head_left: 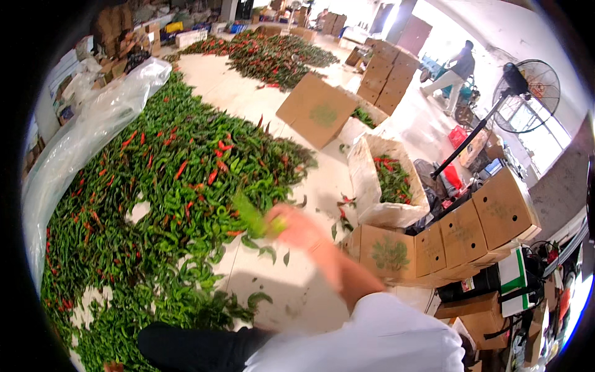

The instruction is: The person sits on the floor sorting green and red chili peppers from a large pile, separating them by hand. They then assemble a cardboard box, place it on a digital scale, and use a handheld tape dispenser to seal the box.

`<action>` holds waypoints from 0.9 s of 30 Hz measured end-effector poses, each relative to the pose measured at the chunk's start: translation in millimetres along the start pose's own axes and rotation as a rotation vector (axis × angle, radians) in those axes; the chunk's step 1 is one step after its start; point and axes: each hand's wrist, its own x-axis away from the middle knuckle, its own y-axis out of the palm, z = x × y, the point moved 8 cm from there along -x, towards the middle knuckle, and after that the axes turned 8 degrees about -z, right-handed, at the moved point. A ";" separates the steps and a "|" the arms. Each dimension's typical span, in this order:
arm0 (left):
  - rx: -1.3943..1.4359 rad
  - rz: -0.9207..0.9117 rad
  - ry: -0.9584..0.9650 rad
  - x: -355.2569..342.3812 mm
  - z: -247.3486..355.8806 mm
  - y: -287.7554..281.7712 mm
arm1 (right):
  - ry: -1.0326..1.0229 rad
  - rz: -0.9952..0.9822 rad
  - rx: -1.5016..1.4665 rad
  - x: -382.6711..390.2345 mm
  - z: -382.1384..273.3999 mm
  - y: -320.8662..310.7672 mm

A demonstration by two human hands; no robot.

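Note:
My right hand (286, 228) reaches over the right edge of a wide pile of peppers, its fingers smeared by motion. They are closed round a blurred bright green pepper (251, 215); whether there is more than one I cannot tell. Mostly green chili peppers make up the pile (155, 180), with red ones scattered through it. A few loose green peppers (268, 252) lie on the pale tiles just below my hand. No left hand can be made out; my dark trouser leg (198, 347) covers part of the pile at the bottom.
A white foam box (372, 208) holding green and red peppers stands to the right. Cardboard boxes (427, 254) line up beyond my forearm. Clear plastic sheeting (93, 139) borders the pile's left. Farther off are another pepper heap (279, 56), a standing fan (527, 93) and a walking person (458, 71).

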 end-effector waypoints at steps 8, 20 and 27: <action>0.717 -1.040 -0.578 145.6 101.1 243.3 | -0.093 -0.719 -1.763 13.4 -161.4 163.9; 0.295 -0.739 -0.503 144.4 47.3 238.6 | 0.210 -0.785 -1.428 41.9 -122.7 180.9; 0.512 -0.754 -0.527 145.5 42.7 244.6 | -0.013 -0.528 -0.863 30.4 -128.8 172.5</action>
